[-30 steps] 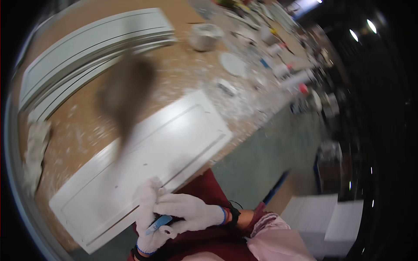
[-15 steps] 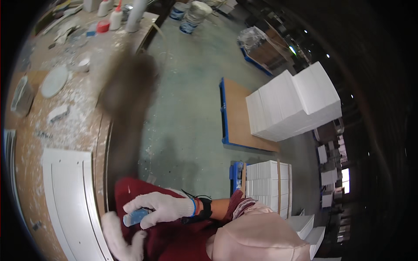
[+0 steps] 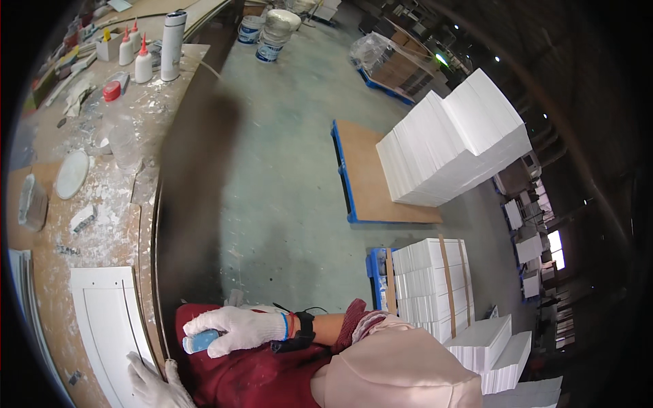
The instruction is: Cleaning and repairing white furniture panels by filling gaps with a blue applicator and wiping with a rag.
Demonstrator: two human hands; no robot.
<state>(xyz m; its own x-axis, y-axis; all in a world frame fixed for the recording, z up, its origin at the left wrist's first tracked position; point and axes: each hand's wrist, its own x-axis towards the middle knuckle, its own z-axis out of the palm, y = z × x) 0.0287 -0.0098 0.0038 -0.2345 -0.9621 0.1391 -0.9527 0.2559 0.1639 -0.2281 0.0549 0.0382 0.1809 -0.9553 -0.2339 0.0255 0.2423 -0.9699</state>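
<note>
My right hand (image 3: pixel 235 332), in a white knit glove with a blue cuff edge, is closed around a small light-blue block (image 3: pixel 201 341). It rests over the dark red cloth on my lap. At the lower left, my left hand (image 3: pixel 158 386), also gloved in white, has its fingers spread over the near edge of a white panel (image 3: pixel 102 319). Its thumb stands apart from the fingers, toward the table edge. The panel has a recessed frame line and small dark holes, and lies on the worktable (image 3: pixel 41 272).
Farther along the paint-spattered table are a round white lid (image 3: pixel 72 174), a clear plastic tub (image 3: pixel 32 202), red-tipped glue bottles (image 3: pixel 143 62) and a white flask (image 3: pixel 173 46). To the right stand stacked white boards (image 3: pixel 452 139) on a blue-edged pallet and strapped white stacks (image 3: pixel 428 285).
My left hand has gone from a curled pose beside the panel to spread fingers over its edge. My right hand still holds the blue block. The whole view has shifted.
</note>
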